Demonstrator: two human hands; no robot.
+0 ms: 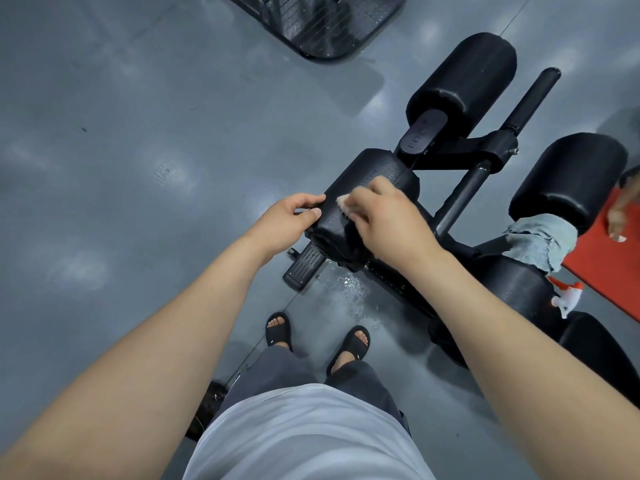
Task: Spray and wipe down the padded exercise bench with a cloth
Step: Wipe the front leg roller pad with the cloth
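Note:
A black exercise bench with several round foam pads stands on the grey floor. My left hand (289, 220) grips the near end of one black roller pad (374, 178). My right hand (384, 220) presses a small pinkish cloth (344, 203) onto the top of that pad; most of the cloth is hidden under my fingers. A light blue rag (540, 240) hangs over the frame to the right. Below it lies a white spray bottle with a red trigger (568, 292), beside another pad (512, 289).
Two larger roller pads (464, 77) (568, 178) and a black bar (533, 98) stick out at the far side. A red mat (609, 258) with another person's hand (623, 209) lies at right. Wet drops (349, 289) spot the floor by my sandalled feet. Another machine's base (318, 22) stands behind.

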